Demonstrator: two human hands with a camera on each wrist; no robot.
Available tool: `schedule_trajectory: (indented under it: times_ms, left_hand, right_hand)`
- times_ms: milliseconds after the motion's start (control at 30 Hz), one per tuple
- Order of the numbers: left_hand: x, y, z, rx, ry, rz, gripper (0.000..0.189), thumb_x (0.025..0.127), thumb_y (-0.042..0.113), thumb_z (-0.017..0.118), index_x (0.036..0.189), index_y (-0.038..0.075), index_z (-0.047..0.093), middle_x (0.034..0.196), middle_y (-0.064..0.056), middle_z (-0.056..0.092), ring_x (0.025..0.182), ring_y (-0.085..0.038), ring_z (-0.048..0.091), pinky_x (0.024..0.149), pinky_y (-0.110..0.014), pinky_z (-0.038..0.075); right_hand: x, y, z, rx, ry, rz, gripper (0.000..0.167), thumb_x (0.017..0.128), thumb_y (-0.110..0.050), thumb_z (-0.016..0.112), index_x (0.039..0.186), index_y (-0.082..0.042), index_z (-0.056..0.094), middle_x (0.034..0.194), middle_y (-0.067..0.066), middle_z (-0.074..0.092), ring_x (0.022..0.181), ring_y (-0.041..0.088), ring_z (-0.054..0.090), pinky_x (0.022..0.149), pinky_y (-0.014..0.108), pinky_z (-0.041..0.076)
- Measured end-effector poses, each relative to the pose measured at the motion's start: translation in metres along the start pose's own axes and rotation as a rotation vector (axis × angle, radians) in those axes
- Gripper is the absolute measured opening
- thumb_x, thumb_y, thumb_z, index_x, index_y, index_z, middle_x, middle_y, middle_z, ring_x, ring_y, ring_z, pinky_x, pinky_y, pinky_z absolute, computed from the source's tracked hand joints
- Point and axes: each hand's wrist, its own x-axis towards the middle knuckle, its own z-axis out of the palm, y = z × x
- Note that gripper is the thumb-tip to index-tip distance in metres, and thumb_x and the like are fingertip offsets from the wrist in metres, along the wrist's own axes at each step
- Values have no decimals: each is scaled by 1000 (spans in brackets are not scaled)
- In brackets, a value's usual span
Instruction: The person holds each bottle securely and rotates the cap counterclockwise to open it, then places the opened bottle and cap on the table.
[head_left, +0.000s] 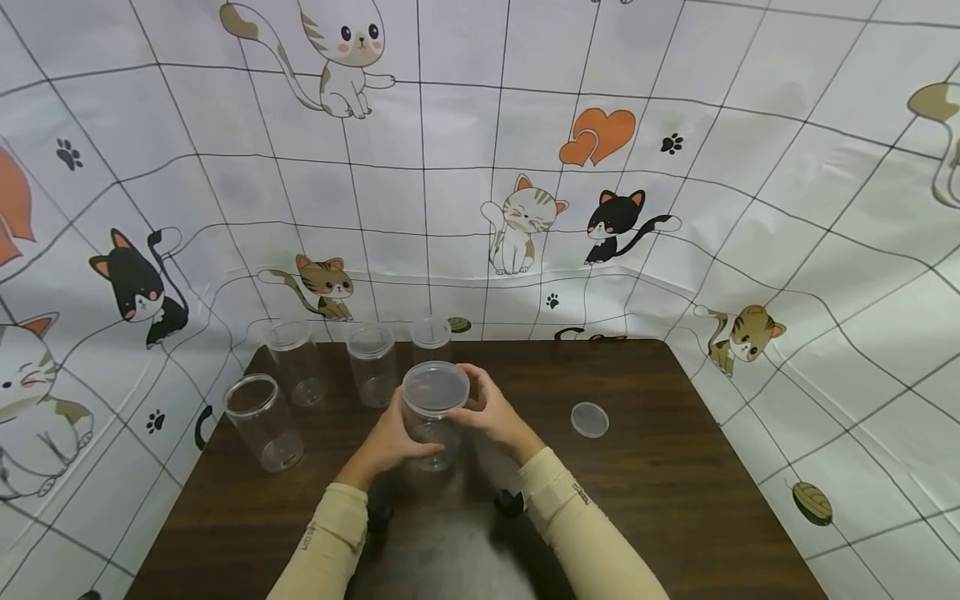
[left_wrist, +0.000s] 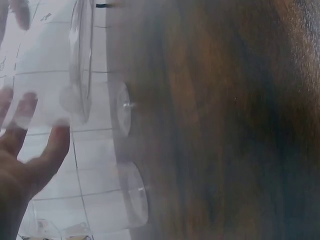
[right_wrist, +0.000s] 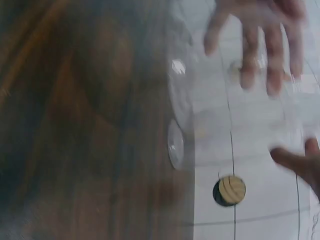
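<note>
Both hands are around a clear plastic jar point(head_left: 433, 437) over the middle of the table, its round frosted lid point(head_left: 435, 387) facing up. My left hand point(head_left: 392, 437) grips the jar from the left, thumb across the near side. From the right, my right hand point(head_left: 491, 410) holds it near the top, thumb just under the lid's rim and fingers behind. The left wrist view shows the left hand point(left_wrist: 30, 160) with fingertips against the clear wall. Blurred in the right wrist view, the right hand point(right_wrist: 297, 160) is partly cut off by the frame edge.
Several other clear jars stand at the left and back: one at front left point(head_left: 264, 421), another behind it point(head_left: 296, 367), one at the back point(head_left: 372, 367). A loose clear lid point(head_left: 589, 420) lies on the dark wooden table point(head_left: 660, 500). A cat-print sheet point(head_left: 465, 200) surrounds the table.
</note>
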Motion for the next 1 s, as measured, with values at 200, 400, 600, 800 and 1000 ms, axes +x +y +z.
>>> schedule_trajectory:
  times_ms: [200, 400, 600, 800, 1000]
  left_hand:
    - [0, 3, 0, -107, -111, 51, 121, 64, 11, 97, 155, 3, 18, 147, -25, 41, 137, -42, 41, 113, -61, 30]
    - [-1, 2, 1, -122, -99, 60, 122, 62, 10, 98, 154, 1, 18, 146, -25, 41, 136, -41, 42, 114, -58, 30]
    - [-4, -2, 0, -86, 8, 25, 117, 62, 7, 97, 152, 2, 22, 143, -26, 44, 134, -44, 45, 110, -60, 35]
    - [-4, -7, -1, -70, 43, 38, 112, 65, 7, 96, 150, 3, 24, 143, -24, 46, 133, -40, 48, 109, -56, 38]
    - [-3, -7, 1, -90, 29, 70, 111, 65, 4, 95, 150, 2, 24, 143, -25, 45, 132, -43, 47, 109, -60, 37]
  right_hand:
    - [9, -2, -30, 166, -315, 26, 84, 93, -24, 75, 156, 2, 24, 149, 12, 43, 133, 22, 46, 105, 38, 44]
    - [15, -7, -38, 186, -377, 55, 99, 92, -36, 76, 160, 0, 14, 159, 17, 31, 142, 23, 38, 112, 42, 38]
    - [3, -6, -16, -64, -84, -37, 104, 86, -46, 80, 158, -1, 19, 161, 24, 23, 148, 34, 27, 115, 60, 29]
    - [-5, -1, 17, -233, 128, -29, 95, 82, -33, 86, 153, -8, 29, 155, 14, 28, 139, 31, 33, 112, 57, 32]
    - [-3, -6, 19, -279, 109, 14, 90, 83, -38, 85, 152, -13, 32, 156, 8, 26, 137, 25, 35, 109, 51, 36]
